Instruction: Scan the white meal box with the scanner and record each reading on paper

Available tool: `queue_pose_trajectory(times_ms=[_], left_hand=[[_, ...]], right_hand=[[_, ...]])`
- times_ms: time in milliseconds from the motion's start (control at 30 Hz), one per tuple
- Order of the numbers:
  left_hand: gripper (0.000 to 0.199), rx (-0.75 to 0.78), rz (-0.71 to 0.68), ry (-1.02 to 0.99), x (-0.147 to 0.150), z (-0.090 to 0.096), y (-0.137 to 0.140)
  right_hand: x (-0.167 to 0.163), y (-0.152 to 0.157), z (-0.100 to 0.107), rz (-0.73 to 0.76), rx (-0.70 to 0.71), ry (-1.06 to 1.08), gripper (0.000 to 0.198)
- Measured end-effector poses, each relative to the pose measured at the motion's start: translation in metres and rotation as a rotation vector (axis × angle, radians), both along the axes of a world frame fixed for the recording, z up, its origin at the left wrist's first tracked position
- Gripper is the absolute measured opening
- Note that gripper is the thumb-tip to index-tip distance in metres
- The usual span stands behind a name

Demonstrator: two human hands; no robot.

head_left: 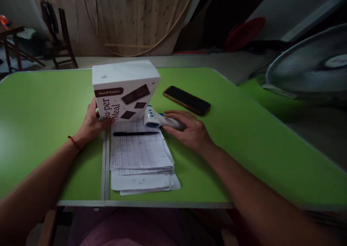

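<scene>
A white NutriMotion box (pixel 116 106) with dark brown printing stands upright at the far end of the papers. My left hand (pixel 90 121) is closed on its lower left corner, thumb at the front and the other fingers partly hidden behind it. Close to the box's right side lies a white and blue infrared thermometer (pixel 151 117), its head facing left. Around its grey handle my right hand (pixel 191 128) is closed. A stack of handwritten papers (pixel 142 152) lies between my forearms, with a black pen (pixel 135 134) across the upper part.
Beyond my right hand a black phone in a yellowish case (pixel 187 99) rests on the green table (pixel 225 144). A metal seam (pixel 105 173) runs along the papers' left side. A large fan (pixel 311 61) stands at the right, and a wooden chair (pixel 62 39) at the back left.
</scene>
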State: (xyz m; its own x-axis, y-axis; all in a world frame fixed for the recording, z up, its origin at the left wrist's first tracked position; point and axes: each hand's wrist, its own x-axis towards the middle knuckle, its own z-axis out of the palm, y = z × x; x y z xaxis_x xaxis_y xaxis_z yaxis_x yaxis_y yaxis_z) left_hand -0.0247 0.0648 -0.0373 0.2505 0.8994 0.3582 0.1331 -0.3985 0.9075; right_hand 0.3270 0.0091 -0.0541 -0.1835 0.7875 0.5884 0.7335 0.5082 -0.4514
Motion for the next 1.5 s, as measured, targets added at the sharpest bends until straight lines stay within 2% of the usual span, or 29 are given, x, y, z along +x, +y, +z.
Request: queue_pose_trajectory(times_ms=[233, 500, 700, 800, 1033, 1500], left_hand=[[0.074, 0.0, 0.008, -0.005, -0.007, -0.006, -0.003], [0.071, -0.016, -0.009, -0.047, -0.01, -0.012, -0.003], [0.074, -0.032, 0.005, -0.063, -0.01, -0.017, -0.001], [0.073, -0.032, 0.001, -0.067, -0.009, -0.016, 0.001], [0.059, -0.027, -0.087, -0.085, -0.005, -0.009, 0.0], [0.056, -0.016, -0.113, -0.047, -0.007, -0.004, -0.001]], right_hand=[[0.009, -0.001, -0.006, -0.015, 0.001, -0.005, 0.026], [0.006, 0.0, -0.013, -0.042, -0.018, -0.051, 0.025], [0.002, 0.0, -0.019, -0.033, 0.034, -0.001, 0.021], [0.002, -0.001, -0.02, -0.04, -0.002, 0.007, 0.023], [0.003, -0.001, -0.019, -0.07, -0.05, 0.015, 0.025], [0.002, -0.002, -0.016, -0.076, -0.068, 0.014, 0.027]])
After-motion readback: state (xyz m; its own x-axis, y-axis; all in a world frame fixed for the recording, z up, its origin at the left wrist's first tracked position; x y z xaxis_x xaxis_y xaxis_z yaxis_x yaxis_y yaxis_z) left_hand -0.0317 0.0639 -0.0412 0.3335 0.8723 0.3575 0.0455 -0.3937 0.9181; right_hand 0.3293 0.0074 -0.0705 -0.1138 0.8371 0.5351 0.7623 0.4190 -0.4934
